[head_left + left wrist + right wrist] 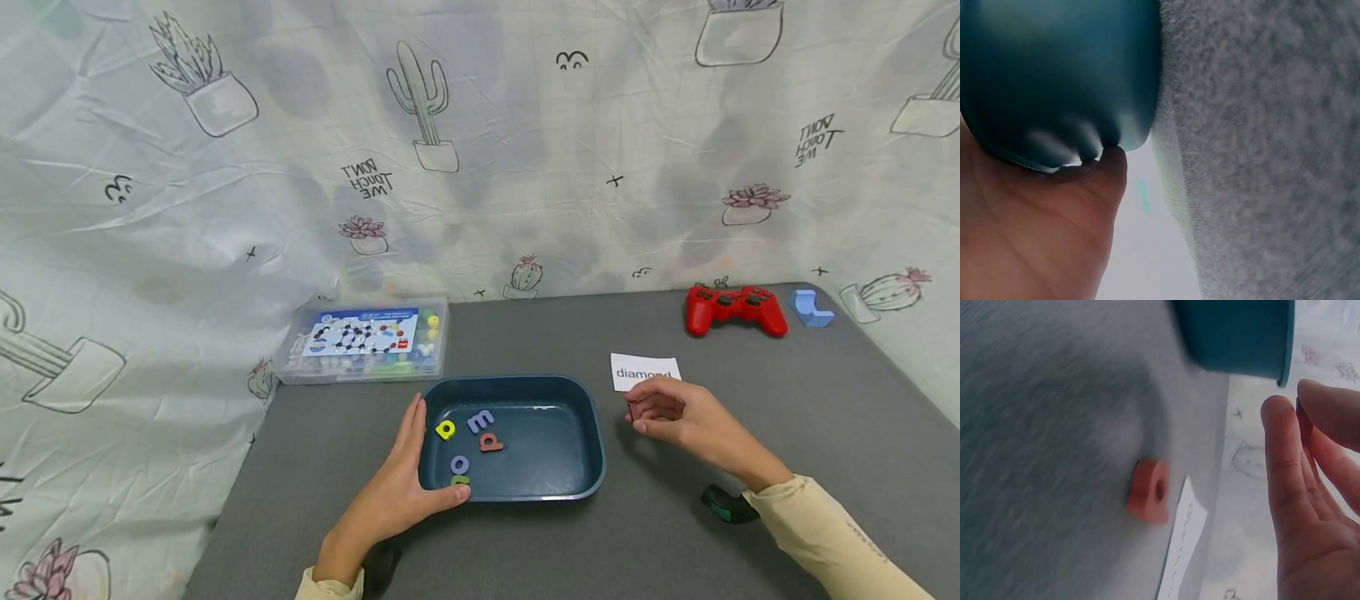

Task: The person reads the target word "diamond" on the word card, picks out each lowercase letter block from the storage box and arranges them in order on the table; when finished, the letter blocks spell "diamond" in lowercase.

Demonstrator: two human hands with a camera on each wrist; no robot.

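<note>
My left hand [401, 475] grips the left side of a dark teal tray [547, 450], thumb at the near rim and fingers along the outer wall. Lying in the tray are a yellow letter [451, 433], a purple m [480, 422], a red letter [491, 448], a purple o [452, 465] and a green letter [460, 479] partly behind the near rim. Right of the tray, my right hand [686, 417] pinches a small dark red piece [1304, 422], mostly hidden by the fingers. A reddish-orange letter [1147, 487] lies on the table, close to a white card [630, 363] reading "diamond".
A clear plastic case [360, 371] with a molecule label stands behind the tray at left. Toward the back right are a red game controller [735, 310] and a light blue stand [810, 310]. A printed cactus curtain [495, 192] hangs behind the grey table [525, 550].
</note>
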